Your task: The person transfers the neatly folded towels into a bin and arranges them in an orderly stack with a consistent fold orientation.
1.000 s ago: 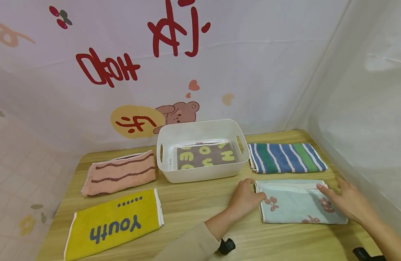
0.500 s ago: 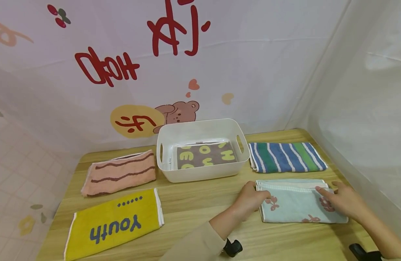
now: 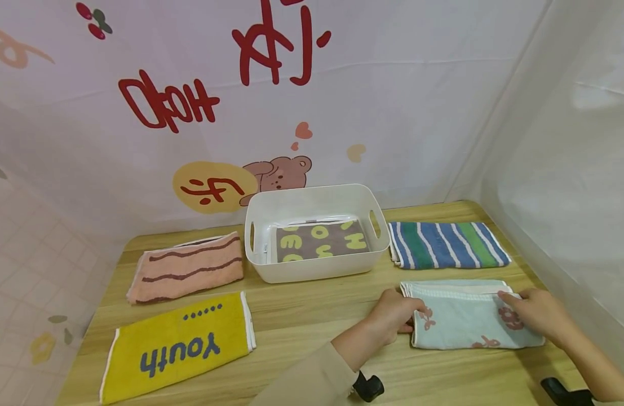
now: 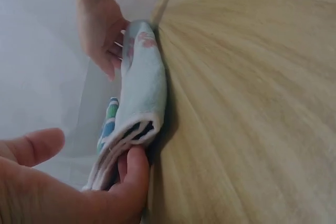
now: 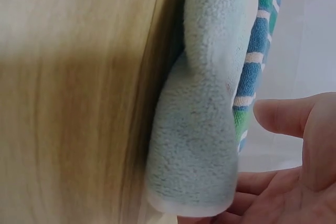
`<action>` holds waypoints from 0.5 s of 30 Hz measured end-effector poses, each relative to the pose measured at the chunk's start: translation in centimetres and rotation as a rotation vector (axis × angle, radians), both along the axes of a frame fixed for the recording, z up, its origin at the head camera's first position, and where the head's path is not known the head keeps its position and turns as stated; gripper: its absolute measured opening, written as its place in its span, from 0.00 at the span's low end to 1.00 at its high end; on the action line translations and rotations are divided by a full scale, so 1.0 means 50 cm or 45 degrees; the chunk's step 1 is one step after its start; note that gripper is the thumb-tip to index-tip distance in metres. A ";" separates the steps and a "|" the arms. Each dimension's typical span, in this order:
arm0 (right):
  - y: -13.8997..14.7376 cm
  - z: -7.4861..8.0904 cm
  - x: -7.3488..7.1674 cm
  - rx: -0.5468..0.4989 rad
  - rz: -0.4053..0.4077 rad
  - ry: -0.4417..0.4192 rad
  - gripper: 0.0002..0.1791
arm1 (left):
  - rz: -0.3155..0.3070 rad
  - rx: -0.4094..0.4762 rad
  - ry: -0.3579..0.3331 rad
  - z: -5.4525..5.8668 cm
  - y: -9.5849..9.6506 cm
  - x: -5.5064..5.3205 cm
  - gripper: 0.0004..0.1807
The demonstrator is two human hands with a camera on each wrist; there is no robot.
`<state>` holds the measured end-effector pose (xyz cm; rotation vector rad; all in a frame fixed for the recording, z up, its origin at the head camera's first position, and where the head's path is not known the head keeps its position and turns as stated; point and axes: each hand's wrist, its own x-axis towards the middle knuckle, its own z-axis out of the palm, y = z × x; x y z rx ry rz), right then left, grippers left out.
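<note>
A folded pale blue towel (image 3: 469, 321) with pink flower prints lies on the table at the right in the head view. At its left end is my left hand (image 3: 390, 318). In the left wrist view, its fingers (image 4: 134, 174) touch the folded layers from below, and the thumb stands apart above them. My right hand (image 3: 542, 316) is at the towel's right end. The right wrist view has its fingers (image 5: 257, 187) partly hidden behind the towel and its thumb held away from the cloth.
A white basket (image 3: 312, 273) with a brown lettered towel (image 3: 324, 239) inside stands at the back. A blue-green striped towel (image 3: 446, 245) lies right of it. A pink towel (image 3: 190, 268) and a yellow towel (image 3: 177, 349) lie at the left. Curtains border the table (image 3: 301, 321).
My left hand has shifted slightly right and down, with fingers lower at the towel's left end. My right hand has settled lower at the right end. The towel has barely moved.
</note>
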<state>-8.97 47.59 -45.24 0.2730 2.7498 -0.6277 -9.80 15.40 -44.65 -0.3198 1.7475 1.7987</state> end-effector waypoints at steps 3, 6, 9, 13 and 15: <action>-0.001 -0.001 0.001 -0.022 -0.022 -0.012 0.33 | -0.026 -0.011 0.007 -0.003 0.003 0.001 0.04; -0.003 -0.003 0.002 -0.045 -0.054 -0.002 0.32 | -0.036 0.040 -0.002 -0.001 0.007 0.000 0.04; -0.005 -0.004 0.001 -0.090 -0.102 0.007 0.31 | -0.026 0.067 -0.011 0.002 0.008 0.001 0.08; -0.005 -0.006 -0.002 -0.149 -0.144 -0.014 0.32 | 0.010 0.032 -0.010 0.002 0.010 0.000 0.14; -0.002 -0.006 -0.006 -0.155 -0.135 -0.023 0.32 | 0.018 0.028 -0.018 0.000 0.012 -0.001 0.13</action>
